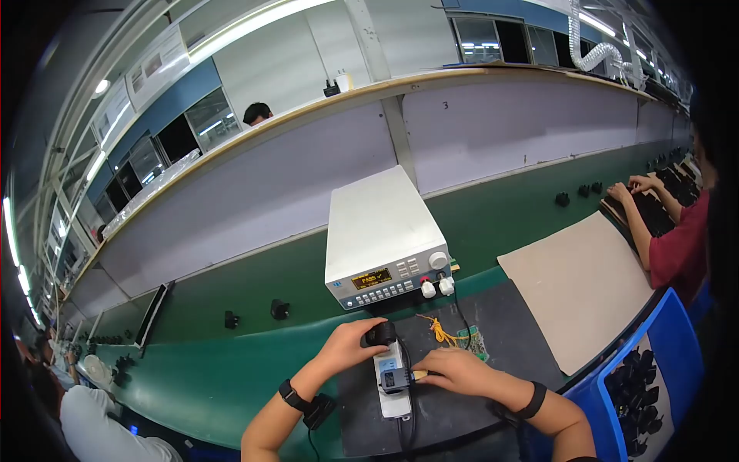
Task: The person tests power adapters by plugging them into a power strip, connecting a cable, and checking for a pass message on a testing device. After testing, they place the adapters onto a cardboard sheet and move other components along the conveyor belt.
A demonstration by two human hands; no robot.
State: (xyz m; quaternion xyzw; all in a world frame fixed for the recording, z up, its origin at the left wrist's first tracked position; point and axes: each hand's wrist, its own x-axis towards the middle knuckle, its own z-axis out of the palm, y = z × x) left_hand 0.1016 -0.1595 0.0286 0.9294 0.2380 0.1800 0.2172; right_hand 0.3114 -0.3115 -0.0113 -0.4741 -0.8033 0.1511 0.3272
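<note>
On the dark mat [508, 323] lies a white power strip [396, 406], lengthwise away from me. My left hand [352, 348] has its fingers closed round a black power adapter [380, 333] at the strip's far end. A second black adapter [395, 379] sits across the strip's nearer part. From the right, my right hand [456, 373] pinches a small pale yellow plug [419, 375] against that adapter's side; whether it is fully in is hidden. Beyond the right hand are a green circuit board [473, 343] and a yellow cable [440, 331].
A white bench test instrument [381, 223] with a lit display stands behind the mat. Black adapters [280, 309] stand on the green bench. At right are a cardboard sheet [581, 281], a blue bin [663, 339] of black adapters and a co-worker in a red sleeve [677, 246].
</note>
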